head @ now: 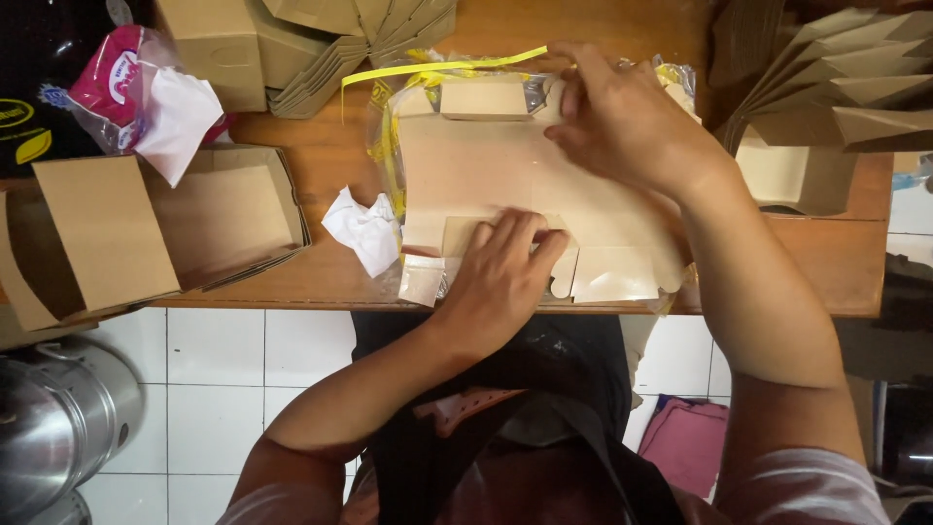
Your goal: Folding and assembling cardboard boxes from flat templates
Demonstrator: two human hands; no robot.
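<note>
Cardboard box blank [505, 185], flat, matte and tan, lies on a brown wooden table [321, 277] above white floor tiles [224, 389]; left hand [501, 282] and right hand [622, 122] press it, fingers together

Wooden bench [321, 156]: open cardboard box [165, 233] at left edge, crumpled white paper [364, 228] near front edge, flat carton blank [505, 185] centre, folded box stacks [836, 78] at rear corners.
</note>
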